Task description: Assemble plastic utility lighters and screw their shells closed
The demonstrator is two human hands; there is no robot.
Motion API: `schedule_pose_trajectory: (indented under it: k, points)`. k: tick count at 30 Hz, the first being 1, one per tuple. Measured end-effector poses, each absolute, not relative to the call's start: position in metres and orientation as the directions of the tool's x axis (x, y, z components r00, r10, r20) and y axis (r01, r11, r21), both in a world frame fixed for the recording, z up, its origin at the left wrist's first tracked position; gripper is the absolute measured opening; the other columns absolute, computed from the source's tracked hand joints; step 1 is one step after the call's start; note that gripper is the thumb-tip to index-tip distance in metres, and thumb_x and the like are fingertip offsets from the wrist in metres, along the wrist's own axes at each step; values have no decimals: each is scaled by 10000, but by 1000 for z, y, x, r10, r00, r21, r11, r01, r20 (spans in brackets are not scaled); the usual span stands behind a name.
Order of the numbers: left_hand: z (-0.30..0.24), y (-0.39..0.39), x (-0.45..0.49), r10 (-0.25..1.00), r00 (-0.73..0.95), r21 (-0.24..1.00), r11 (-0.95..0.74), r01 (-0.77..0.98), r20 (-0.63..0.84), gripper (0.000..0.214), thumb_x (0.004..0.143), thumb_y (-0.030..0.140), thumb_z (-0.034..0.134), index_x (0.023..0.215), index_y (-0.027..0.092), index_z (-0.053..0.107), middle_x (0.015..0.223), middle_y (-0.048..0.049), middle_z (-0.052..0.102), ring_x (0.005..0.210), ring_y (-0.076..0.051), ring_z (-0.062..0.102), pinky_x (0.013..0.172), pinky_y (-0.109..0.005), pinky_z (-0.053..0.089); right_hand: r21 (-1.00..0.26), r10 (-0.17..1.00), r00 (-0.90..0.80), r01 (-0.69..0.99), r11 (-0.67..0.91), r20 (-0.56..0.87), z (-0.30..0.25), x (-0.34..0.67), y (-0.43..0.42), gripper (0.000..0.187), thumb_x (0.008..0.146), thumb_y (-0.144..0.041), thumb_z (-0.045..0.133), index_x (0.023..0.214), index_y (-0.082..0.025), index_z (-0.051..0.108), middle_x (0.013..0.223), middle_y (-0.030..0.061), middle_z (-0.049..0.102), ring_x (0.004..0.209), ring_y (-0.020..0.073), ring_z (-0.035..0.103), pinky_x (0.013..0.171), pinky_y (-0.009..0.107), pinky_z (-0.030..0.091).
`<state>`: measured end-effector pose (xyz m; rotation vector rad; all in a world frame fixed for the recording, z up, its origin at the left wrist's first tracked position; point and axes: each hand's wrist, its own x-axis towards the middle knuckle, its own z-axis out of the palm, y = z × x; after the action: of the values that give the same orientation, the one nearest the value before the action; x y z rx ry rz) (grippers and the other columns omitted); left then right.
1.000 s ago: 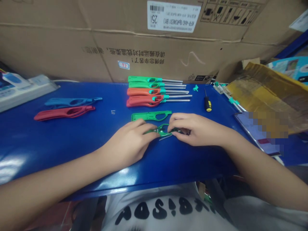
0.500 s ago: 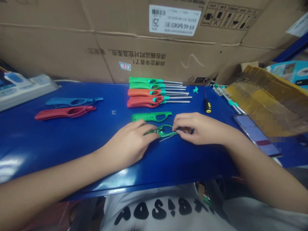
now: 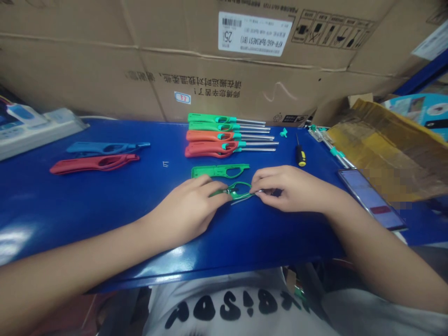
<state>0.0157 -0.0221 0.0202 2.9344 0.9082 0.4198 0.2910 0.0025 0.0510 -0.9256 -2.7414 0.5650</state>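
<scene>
A green lighter shell half [image 3: 237, 191] lies on the blue table [image 3: 105, 200] between my hands. My left hand [image 3: 185, 210] pins its left end with curled fingers. My right hand [image 3: 290, 186] pinches its right end, where a thin metal tube and a dark part show. Just behind it lies a second green shell half [image 3: 220, 170], untouched. Further back, several finished lighters [image 3: 224, 135], green and orange with metal tubes, lie in a row.
A blue shell [image 3: 105, 148] and a red shell [image 3: 93, 164] lie at the left. A yellow-handled screwdriver [image 3: 300, 151] and a phone [image 3: 371, 198] are at the right. Cardboard boxes [image 3: 210, 60] wall off the back. A small metal clip [image 3: 165, 164] lies mid-table.
My right hand's fingers have shifted slightly along the right end of the green shell; my left hand stays put. The camera has tilted a little.
</scene>
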Motion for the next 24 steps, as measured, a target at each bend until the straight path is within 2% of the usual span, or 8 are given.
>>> schedule_pose_trajectory:
  k: [12, 16, 20, 22, 24]
  points:
    - [21, -22, 16, 555, 794, 81, -828, 554, 249, 319, 972, 105, 497, 1205, 192, 696, 1232, -101, 704, 1093, -288, 630, 907, -452, 578, -339, 614, -787, 564, 753, 54, 50, 291, 3, 221, 928, -160, 571, 1022, -212, 765, 1081, 54, 722, 893, 171, 694, 806, 294, 522]
    - [21, -21, 14, 550, 794, 55, -829, 557, 258, 319, 975, 114, 505, 1213, 202, 698, 1268, -96, 701, 1095, -281, 637, 901, -438, 584, -379, 637, -757, 552, 743, 146, 50, 295, 9, 210, 947, -218, 567, 1050, -207, 750, 1098, 67, 706, 897, 166, 680, 802, 292, 518]
    - [21, -20, 12, 544, 801, 32, -832, 555, 251, 344, 976, 117, 506, 1245, 222, 692, 1304, -78, 689, 1107, -280, 642, 886, -423, 592, -285, 754, -585, 700, 655, 298, 52, 309, 22, 221, 938, -272, 571, 1055, -184, 738, 1054, 76, 711, 846, 180, 664, 763, 311, 503]
    - [22, -20, 11, 546, 803, 30, -831, 556, 240, 349, 975, 121, 511, 1251, 228, 695, 1282, -72, 699, 1094, -274, 657, 867, -408, 598, -221, 820, -452, 811, 542, 351, 52, 318, 31, 235, 928, -286, 564, 1048, -187, 740, 1052, 72, 719, 735, 163, 635, 695, 312, 484]
    - [22, -20, 10, 540, 806, 26, -834, 551, 242, 357, 970, 122, 520, 1263, 227, 693, 1262, -73, 710, 1074, -263, 675, 852, -391, 602, -201, 866, -319, 887, 417, 386, 52, 328, 41, 250, 916, -300, 556, 1033, -192, 749, 1030, 70, 731, 690, 164, 620, 693, 323, 484]
